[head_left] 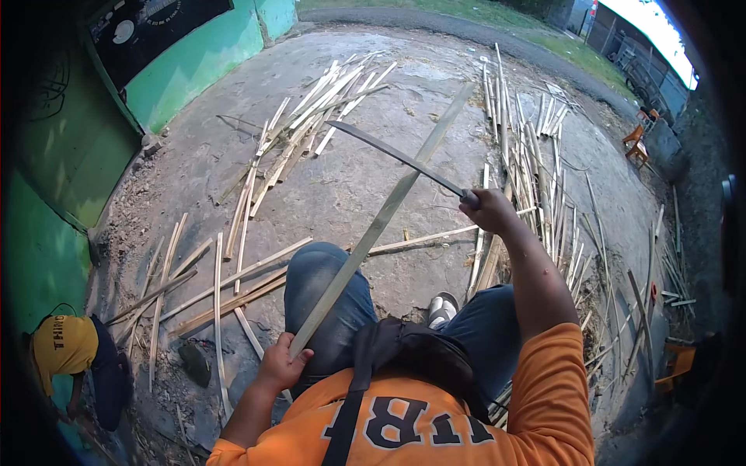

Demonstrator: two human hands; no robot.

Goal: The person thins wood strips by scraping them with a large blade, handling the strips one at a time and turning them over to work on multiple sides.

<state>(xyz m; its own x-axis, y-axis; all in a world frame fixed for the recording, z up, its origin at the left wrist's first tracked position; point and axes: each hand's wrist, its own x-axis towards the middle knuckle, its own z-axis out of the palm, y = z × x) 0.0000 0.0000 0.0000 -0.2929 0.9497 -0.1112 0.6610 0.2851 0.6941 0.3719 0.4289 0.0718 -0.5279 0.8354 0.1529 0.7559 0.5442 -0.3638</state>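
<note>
One slat point(374, 231) slants above the middle of the slab point(326, 202), its near end in the left hand point(281, 365) and its other end aimed at the slab's far edge. That hand is closed round the wood, thumb along the top. The slat passes over the left knee point(308, 272); whether it rests there, I cannot tell. Across its upper half lies the blade of a long knife point(388, 148), tip toward the slab's left side. The right hand point(489, 211) is curled into a fist about the knife's handle, fingers wrapped fully round. A shoe point(444, 307) stands on the slab between the knees. Toward the far left corner is a loose pile point(334, 93) of pale slats; a longer heap point(536, 167) runs down the right side. More strips point(220, 303) lie scattered near the left edge, beside a dark stone point(194, 365). Beyond them, by the green wall point(210, 62), another person point(66, 342) in a yellow shirt bends low. An orange chair point(637, 144) stands near the far right corner, and a road point(435, 23) skirts the far edge.
</note>
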